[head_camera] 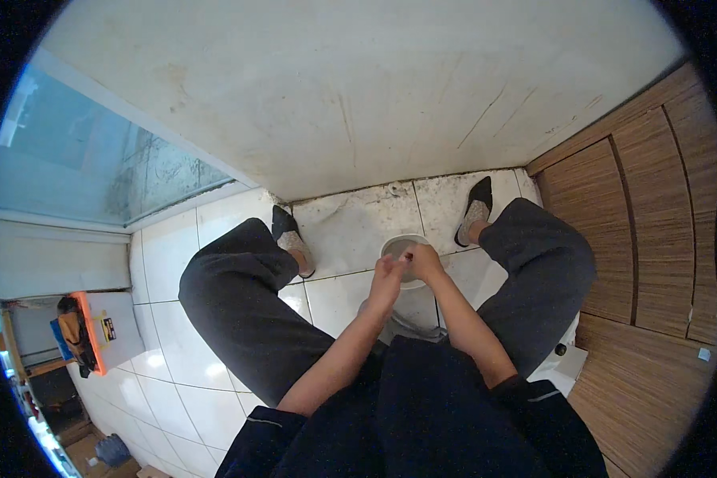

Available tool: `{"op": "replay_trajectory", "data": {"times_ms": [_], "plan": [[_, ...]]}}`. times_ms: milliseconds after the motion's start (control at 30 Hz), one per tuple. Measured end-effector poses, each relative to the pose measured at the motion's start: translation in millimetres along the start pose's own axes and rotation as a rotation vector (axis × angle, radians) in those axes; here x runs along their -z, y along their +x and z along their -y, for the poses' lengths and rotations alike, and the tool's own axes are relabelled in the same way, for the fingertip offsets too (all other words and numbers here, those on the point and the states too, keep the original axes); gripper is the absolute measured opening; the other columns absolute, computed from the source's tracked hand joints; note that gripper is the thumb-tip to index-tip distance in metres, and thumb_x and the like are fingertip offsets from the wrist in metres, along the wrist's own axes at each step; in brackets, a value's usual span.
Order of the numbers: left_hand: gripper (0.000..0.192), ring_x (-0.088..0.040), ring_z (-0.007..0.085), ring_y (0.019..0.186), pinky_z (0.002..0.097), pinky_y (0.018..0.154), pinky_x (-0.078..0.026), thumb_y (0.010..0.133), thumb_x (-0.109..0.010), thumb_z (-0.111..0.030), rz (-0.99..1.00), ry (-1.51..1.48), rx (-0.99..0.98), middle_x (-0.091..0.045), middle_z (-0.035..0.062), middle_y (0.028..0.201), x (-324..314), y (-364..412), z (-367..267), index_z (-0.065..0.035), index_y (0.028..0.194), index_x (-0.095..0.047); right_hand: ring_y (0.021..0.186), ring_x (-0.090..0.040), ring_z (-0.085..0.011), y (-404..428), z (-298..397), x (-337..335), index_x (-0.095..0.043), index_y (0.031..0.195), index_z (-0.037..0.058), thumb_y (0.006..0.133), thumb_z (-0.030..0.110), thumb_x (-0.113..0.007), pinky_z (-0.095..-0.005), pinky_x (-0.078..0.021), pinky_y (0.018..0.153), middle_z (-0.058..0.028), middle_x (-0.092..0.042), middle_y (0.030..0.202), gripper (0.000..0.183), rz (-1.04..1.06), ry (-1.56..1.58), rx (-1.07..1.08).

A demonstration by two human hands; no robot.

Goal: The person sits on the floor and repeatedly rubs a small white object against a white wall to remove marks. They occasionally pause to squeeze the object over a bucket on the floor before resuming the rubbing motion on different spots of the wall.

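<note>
Both hands meet above a round whitish container (392,244) on the tiled floor between the feet. My left hand (388,275) is at the container's left side, its fingers bent and slightly blurred. My right hand (423,262) reaches over the right part of the opening, fingertips pinched together. A small dark reddish thing (408,257) shows between the fingertips; what it is cannot be told. Behind the wrists, a curved grey, translucent thing (415,327) lies close to the lap, partly hidden by the forearms.
A stained white wall (358,119) rises in front, with brown wood panelling (597,227) at right. At left are a glass pane (95,149), a white box with an orange rim (119,322) and a large blue bottle (112,450). A white object (564,364) stands beside the right thigh.
</note>
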State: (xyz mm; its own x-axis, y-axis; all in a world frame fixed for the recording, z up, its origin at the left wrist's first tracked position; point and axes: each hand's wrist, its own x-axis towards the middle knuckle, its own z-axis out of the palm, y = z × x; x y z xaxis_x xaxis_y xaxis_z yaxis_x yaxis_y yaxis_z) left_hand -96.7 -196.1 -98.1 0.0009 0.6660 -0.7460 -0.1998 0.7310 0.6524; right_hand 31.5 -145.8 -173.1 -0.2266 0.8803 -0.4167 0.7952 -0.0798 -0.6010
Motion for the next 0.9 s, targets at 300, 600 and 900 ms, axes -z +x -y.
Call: {"op": "replay_trajectory", "data": {"times_ms": [300, 600, 900], "plan": [[0.051, -0.054, 0.0214, 0.103, 0.032, 0.086, -0.044, 0.095, -0.056, -0.033, 0.131, 0.192, -0.047, -0.054, 0.0088, 0.122, 17, 12, 40, -0.0063, 0.136, -0.043, 0.084, -0.067, -0.0362, 21, -48, -96, -0.072, 0.088, 0.0065, 0.07, 0.019, -0.069, -0.0428, -0.0533, 0.076, -0.0179, -0.069, 0.09, 0.022, 0.037, -0.171, -0.068], [0.043, -0.058, 0.0266, 0.109, 0.0364, 0.094, -0.045, 0.096, -0.053, -0.03, 0.367, 0.538, -0.025, -0.061, 0.0169, 0.116, 34, 10, 64, 0.0005, 0.126, -0.053, 0.094, -0.067, -0.0328, 27, -60, -112, -0.072, 0.091, 0.0008, 0.087, 0.011, -0.051, -0.0438, -0.0546, 0.082, -0.0183, -0.066, 0.103, 0.023, 0.063, -0.36, -0.091], [0.044, -0.063, 0.03, 0.101, 0.0387, 0.088, -0.048, 0.095, -0.054, -0.036, 0.336, 0.597, -0.093, -0.064, 0.02, 0.109, 30, 6, 59, 0.0009, 0.119, -0.056, 0.095, -0.067, -0.0334, 27, -80, -107, -0.072, 0.092, 0.0035, 0.084, 0.011, -0.054, -0.0439, -0.0545, 0.083, -0.0174, -0.066, 0.104, 0.021, 0.128, -0.434, -0.16]]}}
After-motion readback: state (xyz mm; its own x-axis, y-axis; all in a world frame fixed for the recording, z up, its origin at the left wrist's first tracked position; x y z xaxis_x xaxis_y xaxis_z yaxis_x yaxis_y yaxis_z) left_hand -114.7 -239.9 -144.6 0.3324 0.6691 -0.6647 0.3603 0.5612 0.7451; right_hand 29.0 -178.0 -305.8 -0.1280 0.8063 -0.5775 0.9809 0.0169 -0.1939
